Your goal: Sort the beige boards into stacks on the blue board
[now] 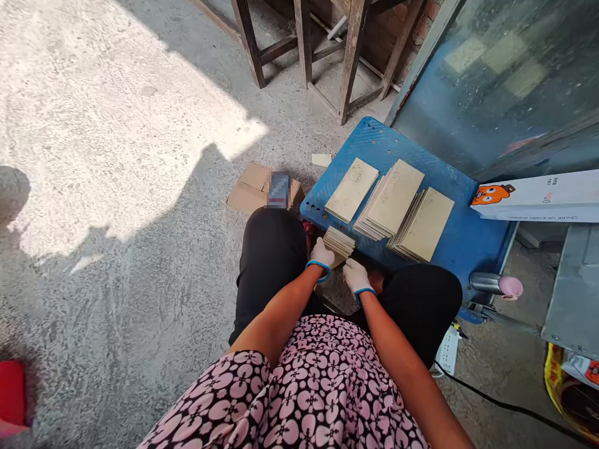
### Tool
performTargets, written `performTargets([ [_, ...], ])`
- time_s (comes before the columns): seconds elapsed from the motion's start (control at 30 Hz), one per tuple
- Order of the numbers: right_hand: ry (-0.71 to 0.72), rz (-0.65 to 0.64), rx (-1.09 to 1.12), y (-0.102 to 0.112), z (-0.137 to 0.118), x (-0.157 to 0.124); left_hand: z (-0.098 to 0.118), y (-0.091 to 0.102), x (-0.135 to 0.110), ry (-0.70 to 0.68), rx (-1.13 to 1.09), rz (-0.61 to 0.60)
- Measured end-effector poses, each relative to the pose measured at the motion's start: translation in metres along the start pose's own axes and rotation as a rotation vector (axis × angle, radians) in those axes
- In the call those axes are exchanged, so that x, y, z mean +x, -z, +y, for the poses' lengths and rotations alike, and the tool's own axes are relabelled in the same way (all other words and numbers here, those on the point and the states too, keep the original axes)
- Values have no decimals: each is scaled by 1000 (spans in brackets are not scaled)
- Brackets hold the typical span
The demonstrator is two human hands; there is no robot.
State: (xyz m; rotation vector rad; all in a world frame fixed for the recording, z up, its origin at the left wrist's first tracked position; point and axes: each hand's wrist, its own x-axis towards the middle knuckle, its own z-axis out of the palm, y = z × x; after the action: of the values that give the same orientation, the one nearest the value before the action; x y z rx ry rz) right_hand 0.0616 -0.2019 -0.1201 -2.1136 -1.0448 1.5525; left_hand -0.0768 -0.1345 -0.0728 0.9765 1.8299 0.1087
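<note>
Both my hands wear white gloves with blue cuffs, low between my knees. My left hand [322, 253] is closed on the left side of a small stack of thin pale boards [340, 242], whose layered edges are fanned out. My right hand [356, 276] is closed near the stack's lower right corner; whether it grips anything is hidden. Ahead, a blue plastic table [397, 140] bears three piles of the same boards: a low left pile [352, 189], a taller middle pile [397, 196] and a right pile [423, 223] leaning in steps.
A cardboard box [250, 189] with a blurred dark item on it stands beside my left knee. A pink-capped metal bottle [489, 284] lies on the table's right corner, near a white box [538, 196]. Wooden stool legs [304, 43] rise behind. A power strip [448, 350] lies right.
</note>
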Motion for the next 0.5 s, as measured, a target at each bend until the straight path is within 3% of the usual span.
performTargets([
  [0.2, 28, 66, -26, 1, -5, -2, -2, 0, 4, -26, 21, 25],
  [0.5, 27, 68, -14, 4, -19, -10, 1, 3, -6, -21, 28, 29],
])
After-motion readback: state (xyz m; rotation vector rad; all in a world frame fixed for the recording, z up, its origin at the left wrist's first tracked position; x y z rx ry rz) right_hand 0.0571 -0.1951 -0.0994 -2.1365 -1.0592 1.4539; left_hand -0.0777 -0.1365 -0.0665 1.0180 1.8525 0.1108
